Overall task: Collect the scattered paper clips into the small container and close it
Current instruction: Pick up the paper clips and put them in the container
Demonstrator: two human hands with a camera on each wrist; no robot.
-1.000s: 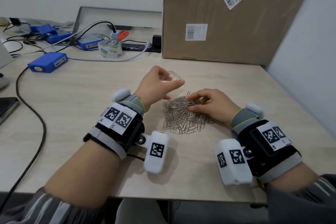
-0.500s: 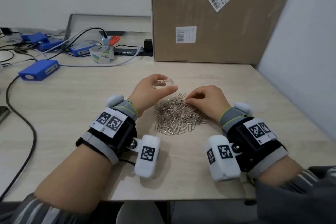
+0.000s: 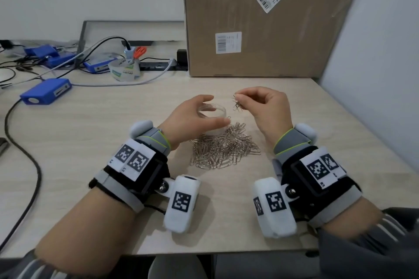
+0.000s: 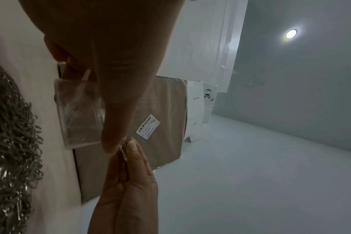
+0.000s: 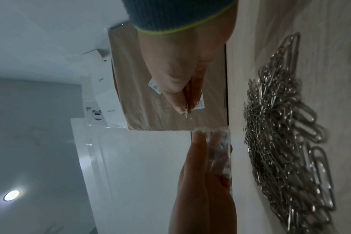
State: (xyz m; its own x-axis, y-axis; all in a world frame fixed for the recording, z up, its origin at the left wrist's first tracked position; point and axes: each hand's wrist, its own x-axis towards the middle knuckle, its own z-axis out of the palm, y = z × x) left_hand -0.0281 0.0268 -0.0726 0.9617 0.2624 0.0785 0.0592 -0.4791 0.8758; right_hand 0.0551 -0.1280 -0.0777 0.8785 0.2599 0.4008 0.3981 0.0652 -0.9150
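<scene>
The left hand (image 3: 192,115) wraps around the clear container (image 3: 212,112) mid-tabletop (image 3: 90,142). The right hand (image 3: 269,108) pinches several paper clips (image 3: 237,104) beside its rim, above the pile (image 3: 224,149).

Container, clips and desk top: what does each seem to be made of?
Container: clear glossy plastic, probably; the left hand's fingers show through its wall. Paper clips: bare silvery metal wire with bright glints. Desk top: pale matt wood-grain surface, likely laminate.
</scene>
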